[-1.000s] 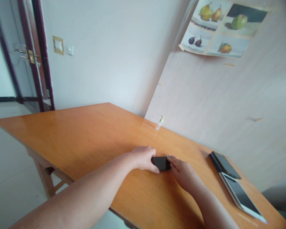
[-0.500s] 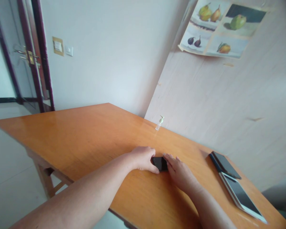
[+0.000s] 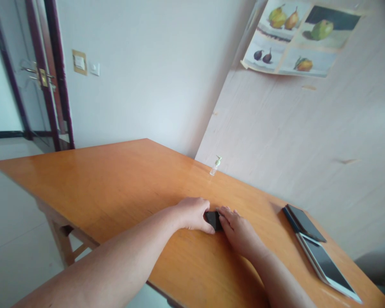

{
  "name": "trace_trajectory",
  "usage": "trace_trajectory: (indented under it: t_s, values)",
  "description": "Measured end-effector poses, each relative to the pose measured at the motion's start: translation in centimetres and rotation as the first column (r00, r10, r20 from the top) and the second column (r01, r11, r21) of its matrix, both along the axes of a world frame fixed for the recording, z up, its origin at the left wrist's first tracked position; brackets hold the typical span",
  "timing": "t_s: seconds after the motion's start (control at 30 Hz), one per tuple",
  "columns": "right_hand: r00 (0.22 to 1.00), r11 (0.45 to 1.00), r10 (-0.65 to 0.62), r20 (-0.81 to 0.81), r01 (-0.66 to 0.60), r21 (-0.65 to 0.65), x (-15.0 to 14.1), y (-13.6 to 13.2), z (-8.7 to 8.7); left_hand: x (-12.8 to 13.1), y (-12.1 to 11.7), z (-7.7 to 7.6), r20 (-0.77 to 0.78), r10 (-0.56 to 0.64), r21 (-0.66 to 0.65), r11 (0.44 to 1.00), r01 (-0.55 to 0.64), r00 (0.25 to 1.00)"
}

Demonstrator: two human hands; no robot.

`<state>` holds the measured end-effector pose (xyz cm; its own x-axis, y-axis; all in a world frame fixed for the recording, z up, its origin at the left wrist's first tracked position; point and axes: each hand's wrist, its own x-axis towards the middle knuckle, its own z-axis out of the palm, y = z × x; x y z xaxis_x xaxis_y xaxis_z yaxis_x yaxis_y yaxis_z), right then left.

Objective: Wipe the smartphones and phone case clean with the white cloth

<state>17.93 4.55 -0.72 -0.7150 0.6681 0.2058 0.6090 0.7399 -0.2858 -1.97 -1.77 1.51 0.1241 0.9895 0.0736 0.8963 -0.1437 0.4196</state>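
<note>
A flat black phone [image 3: 213, 220] lies on the orange-brown wooden table [image 3: 125, 184], between my two hands. My left hand [image 3: 195, 214] grips its left end, with the thumb at the near edge and the fingers at the far edge. Flat across the phone's right part lies my right hand [image 3: 235, 229], fingers together and stretched out, covering that end. Whether anything thin is under the right fingers is hidden.
A small clear pump bottle [image 3: 214, 166] stands by the table's back edge. At the right lie a white-framed tablet [image 3: 329, 265] and a dark flat case [image 3: 304, 222]. Behind is a pale board with a fruit poster [image 3: 301, 38]; a door [image 3: 43, 77] is at far left.
My right hand has slid slightly left over the phone, covering more of it. My left hand keeps its grip in the same place.
</note>
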Motion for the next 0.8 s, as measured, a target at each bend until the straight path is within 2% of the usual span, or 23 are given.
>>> trace_trajectory:
  t_s: [0.1, 0.17, 0.37, 0.43, 0.57, 0.63, 0.7, 0.8]
  values:
    - [0.987, 0.987, 0.157, -0.021, -0.157, -0.021, -0.9, -1.6, 0.7, 0.1, 0.0, 0.0, 0.005, -0.013, -0.007, 1.000, 0.013, 1.000]
    - [0.981, 0.981, 0.192, -0.004, -0.192, -0.027, -1.3, -2.2, 1.1, 0.2, -0.1, 0.0, 0.009, -0.005, -0.010, 1.000, 0.005, 1.000]
    - [0.990, 0.999, -0.035, 0.135, 0.036, 0.001, -0.2, -0.5, 0.9, 0.1, -0.1, -0.1, 0.026, 0.027, -0.005, 1.000, -0.026, 0.999]
    - [0.991, 1.000, -0.020, 0.131, 0.021, -0.005, -0.2, -0.7, 1.0, 0.1, -0.1, -0.1, 0.027, 0.025, 0.004, 1.000, -0.025, 0.999]
    - [0.986, 0.991, 0.134, 0.097, -0.131, -0.034, -1.1, -2.5, 1.6, 0.1, 0.0, -0.2, 0.006, 0.009, 0.003, 1.000, -0.009, 1.000]
    - [0.982, 0.988, 0.151, 0.115, -0.148, -0.032, -1.4, -2.8, 1.7, 0.1, 0.0, -0.3, 0.004, 0.010, -0.003, 1.000, -0.010, 1.000]
    - [0.983, 0.995, 0.097, 0.158, -0.096, -0.015, -1.2, -2.2, 1.5, 0.1, -0.1, -0.2, 0.019, 0.016, -0.011, 1.000, -0.016, 1.000]
    - [0.972, 0.998, -0.059, 0.228, 0.053, 0.032, -0.2, -0.5, 0.9, 0.0, -0.1, 0.0, 0.028, 0.028, -0.021, 0.999, -0.028, 0.999]
